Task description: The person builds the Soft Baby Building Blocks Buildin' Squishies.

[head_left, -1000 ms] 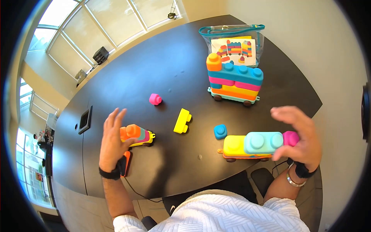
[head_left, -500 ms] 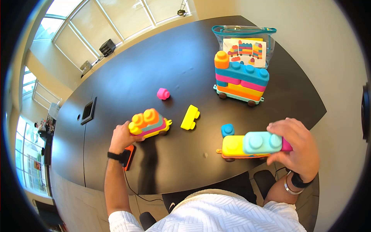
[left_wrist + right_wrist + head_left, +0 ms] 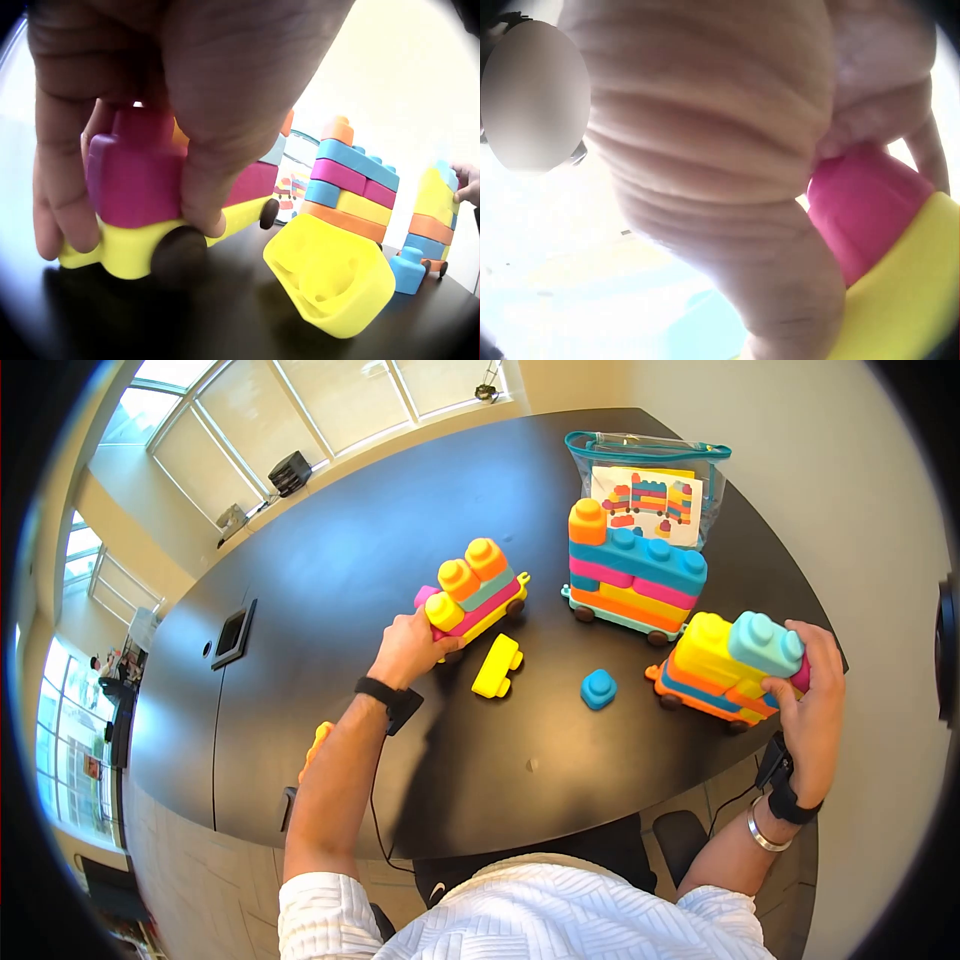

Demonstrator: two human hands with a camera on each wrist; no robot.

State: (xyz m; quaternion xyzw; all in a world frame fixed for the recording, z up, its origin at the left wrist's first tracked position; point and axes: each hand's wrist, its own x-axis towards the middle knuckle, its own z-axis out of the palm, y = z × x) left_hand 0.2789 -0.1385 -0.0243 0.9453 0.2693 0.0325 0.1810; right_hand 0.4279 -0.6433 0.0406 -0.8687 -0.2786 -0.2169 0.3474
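Observation:
My left hand [image 3: 408, 647] grips the back end of a small toy block wagon [image 3: 487, 597] with a yellow wheeled base and magenta, grey, orange and yellow blocks. In the left wrist view, thumb and fingers straddle its magenta block [image 3: 139, 187]. At the right, my right hand [image 3: 818, 705] holds the end of a taller block wagon [image 3: 712, 678], orange and blue below, yellow and light blue on top. Its magenta block [image 3: 870, 214] lies against my fingers in the right wrist view. Between the wagons are a loose yellow block [image 3: 495, 668] on its side and a blue block [image 3: 599, 689].
Behind stands a third block wagon [image 3: 635, 575] with an orange block on top. A clear zip bag [image 3: 715, 490] with a picture card is at its back. A loose pink block [image 3: 427, 595] is partly hidden beyond the left wagon. An orange item [image 3: 318, 745] lies behind my left forearm.
My left hand has taken hold of the left wagon and carried it forward and right, beside the yellow block. My right hand has moved the right wagon forward and turned it, close to the third wagon.

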